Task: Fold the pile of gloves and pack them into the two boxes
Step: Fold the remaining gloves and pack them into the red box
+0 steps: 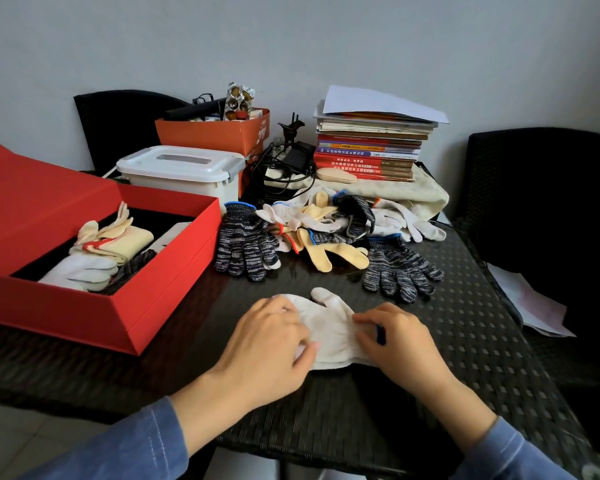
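Our left hand (267, 337) and right hand (400, 341): fingers curled, each pinching the white glove (329, 323), which lies on the black table (482, 323). Glove pile (326, 223): just behind. Red box (84, 306): left, open, part-filled.

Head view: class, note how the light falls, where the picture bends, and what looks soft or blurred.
Head view: soft, even light, with only faint shadows under the left hand and right hand on the white glove; towards the head view's edges the wide lens stretches things, so the red box looks skewed; a dull sheen lies on the table; both hands look slightly soft.
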Demonstrator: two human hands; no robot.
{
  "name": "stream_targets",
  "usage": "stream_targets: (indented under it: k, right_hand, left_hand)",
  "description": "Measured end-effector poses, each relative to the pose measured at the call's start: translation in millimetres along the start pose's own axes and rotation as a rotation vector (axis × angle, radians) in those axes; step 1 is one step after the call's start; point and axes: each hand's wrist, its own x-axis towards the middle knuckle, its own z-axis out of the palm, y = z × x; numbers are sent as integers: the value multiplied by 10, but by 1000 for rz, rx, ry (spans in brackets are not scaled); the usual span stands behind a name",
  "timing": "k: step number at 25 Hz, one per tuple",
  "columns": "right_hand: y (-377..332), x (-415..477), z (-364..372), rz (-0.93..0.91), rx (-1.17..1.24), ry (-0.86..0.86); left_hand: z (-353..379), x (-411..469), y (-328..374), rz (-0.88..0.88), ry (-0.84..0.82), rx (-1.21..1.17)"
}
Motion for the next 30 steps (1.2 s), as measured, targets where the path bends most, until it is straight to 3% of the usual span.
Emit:
stream_targets:
  k: [2, 5, 10, 12, 14, 20, 24, 27, 30]
  right_hand:
    - [-51, 52, -1, 31, -127, 54]
    - [-120, 245, 34, 25, -338, 123]
    - [-256, 543, 168, 193, -293, -146]
    - [-275, 601, 147, 215, -240, -239]
    - [-263, 582, 111, 216, -131, -270]
    - [-269, 315, 94, 57, 288, -68]
    - [-300, 107, 101, -187, 90, 124]
    - [-243, 20, 187, -277, -119, 203]
    - [-198, -32, 228, -290, -132, 169]
  left_hand:
    - [34, 129, 79, -148, 79, -140]
    - [284, 315, 166, -325, -23, -110]
    - [577, 285, 254, -416, -240, 49]
    - [574, 273, 184, -352, -188, 92]
    - [551, 253, 87, -263, -247, 74]
    - [341, 256, -165, 6, -324, -9]
    - [356, 254, -285, -29, -121, -318]
    - [339, 169, -253, 71, 190, -158]
    - [310, 69, -162, 170, 249, -18]
